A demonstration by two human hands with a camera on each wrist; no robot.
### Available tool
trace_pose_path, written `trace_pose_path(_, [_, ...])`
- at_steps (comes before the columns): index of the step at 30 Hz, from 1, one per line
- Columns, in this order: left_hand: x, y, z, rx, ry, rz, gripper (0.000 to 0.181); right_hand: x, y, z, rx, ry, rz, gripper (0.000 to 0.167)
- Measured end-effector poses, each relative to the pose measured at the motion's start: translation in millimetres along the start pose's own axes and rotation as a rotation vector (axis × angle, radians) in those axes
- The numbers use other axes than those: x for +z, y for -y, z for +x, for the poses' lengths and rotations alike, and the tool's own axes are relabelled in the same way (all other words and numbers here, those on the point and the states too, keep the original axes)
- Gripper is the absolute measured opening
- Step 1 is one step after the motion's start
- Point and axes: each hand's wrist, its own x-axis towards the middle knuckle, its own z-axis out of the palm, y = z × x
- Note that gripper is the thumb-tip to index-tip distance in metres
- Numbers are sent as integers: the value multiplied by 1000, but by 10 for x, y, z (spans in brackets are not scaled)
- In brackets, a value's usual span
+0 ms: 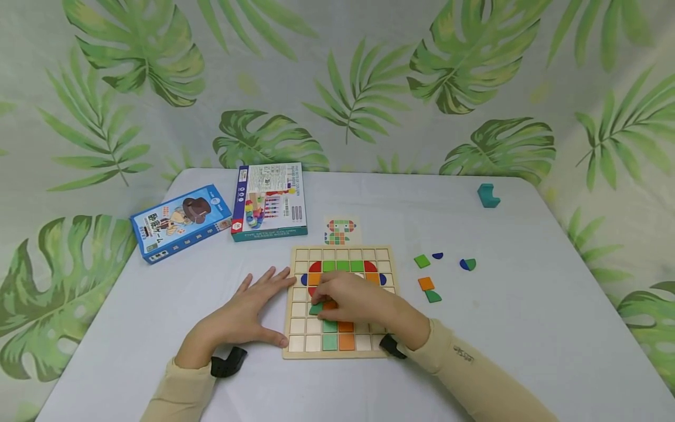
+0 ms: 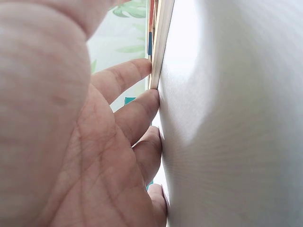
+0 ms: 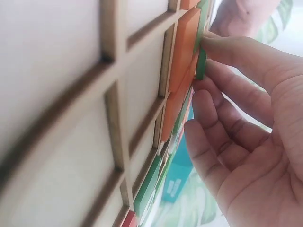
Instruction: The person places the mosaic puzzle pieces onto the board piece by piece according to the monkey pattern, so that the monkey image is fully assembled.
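A wooden grid board (image 1: 337, 355) lies on the white table, with red, green, orange and blue tiles in several of its squares. Over its middle, my right hand (image 1: 354, 296) pinches a green tile with a curved edge (image 1: 315, 309) between thumb and forefinger, left of an orange tile. The right wrist view shows that green tile (image 3: 201, 64) on edge at the fingertips. My left hand (image 1: 244, 310) has its fingers spread on the table, with thumb and forefinger touching the board's left edge. Part of the pattern is hidden under my right hand.
A small pattern card (image 1: 341, 230) lies behind the board. To the right are loose tiles: a green square (image 1: 422, 261), an orange square (image 1: 426, 283) and several curved pieces. Two boxes, one blue (image 1: 181, 223) and one white (image 1: 270, 202), stand back left; a teal block (image 1: 488, 197) back right.
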Motion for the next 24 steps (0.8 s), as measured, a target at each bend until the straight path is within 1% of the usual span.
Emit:
trace_pose_path(8, [-11, -22, 1, 9, 1, -7, 116, 8, 27, 22, 16, 32, -12, 20])
trace_pose_path(19, [-12, -16, 4, 7, 6, -2, 115, -2, 30, 26, -11, 24, -24, 18])
trace_pose_path(24, [-17, -24, 2, 3, 7, 0, 115, 2, 38, 31, -11, 19, -29, 16])
